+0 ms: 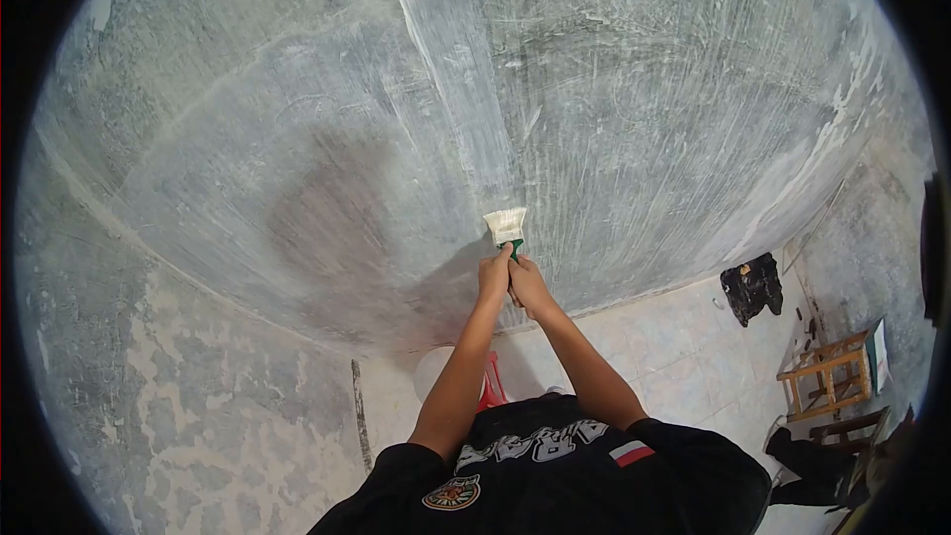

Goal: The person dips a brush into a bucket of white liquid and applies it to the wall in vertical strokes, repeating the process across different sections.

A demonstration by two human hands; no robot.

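Inspection note: crowded grip, possible ridging and drips

Left hand (491,278) and right hand (530,286) are clasped together about the green handle (516,251) of a paintbrush (506,225); exact finger placement is partly hidden. Crowding on so short a handle could let it twist, dragging the edge askew. Bristles lie at twelve o'clock of the hands, near the wall (644,139); contact cannot be confirmed. Toward eleven o'clock runs a pale streak (461,69); uneven pressure could leave ridges. Overloaded bristles could drip toward the red object (492,383) at six o'clock.
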